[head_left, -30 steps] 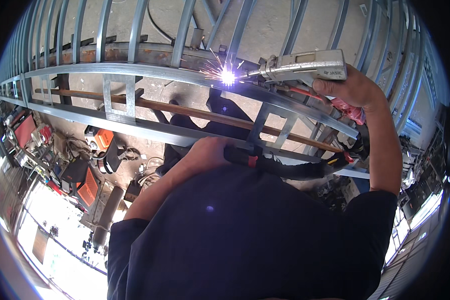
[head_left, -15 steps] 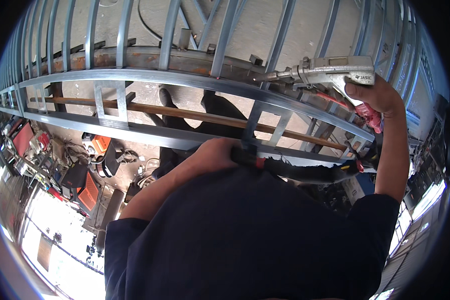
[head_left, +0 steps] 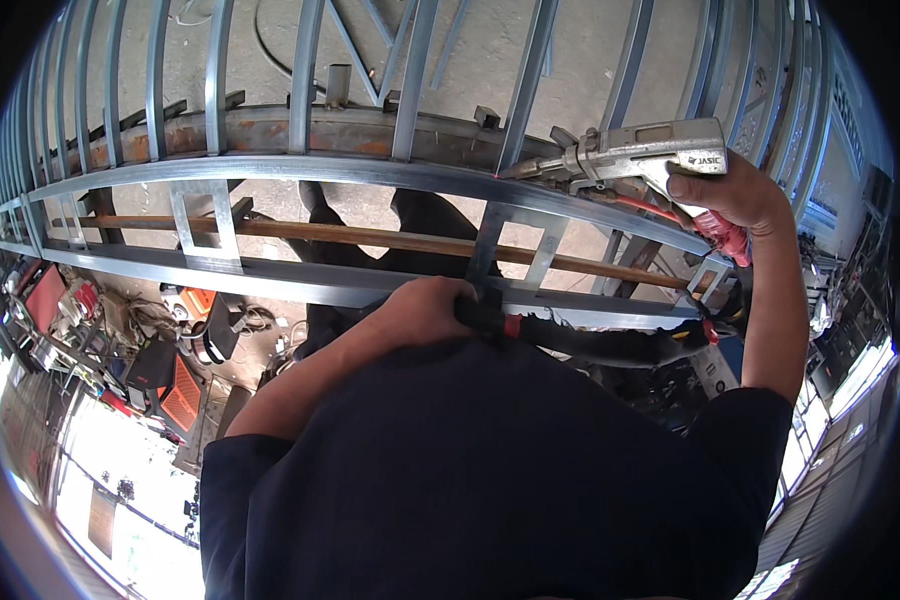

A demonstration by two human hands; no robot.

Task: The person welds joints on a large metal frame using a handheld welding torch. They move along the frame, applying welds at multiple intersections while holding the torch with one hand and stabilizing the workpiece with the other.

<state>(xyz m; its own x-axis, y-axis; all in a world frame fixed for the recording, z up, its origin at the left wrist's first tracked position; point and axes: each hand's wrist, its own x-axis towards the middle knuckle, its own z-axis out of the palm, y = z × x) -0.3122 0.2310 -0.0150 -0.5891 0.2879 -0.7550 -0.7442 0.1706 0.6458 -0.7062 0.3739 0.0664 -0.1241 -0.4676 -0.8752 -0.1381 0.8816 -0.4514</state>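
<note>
Wrapping round its red-ended handle (head_left: pixel 718 230), the right hand (head_left: pixel 758 195) holds a heavy-looking, gun-shaped silver metal torch (head_left: pixel 625 152), while the left hand (head_left: pixel 428 308) clasps a bendy-looking thick black hose (head_left: pixel 610 343).

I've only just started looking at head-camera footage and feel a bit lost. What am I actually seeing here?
No machine here: a person works bare-handed. A wide fisheye camera on their head looks down, so straight edges curve.

The right hand holds a silver metal pistol-shaped tool with a red-wrapped handle; its tip is at or near a long silver metal rail with upright metal bars. The left hand seems closed around a thick black sleeved cable.

A long brown bar runs between that rail and a second silver rail nearer the body. Grey floor shows beyond.
</note>
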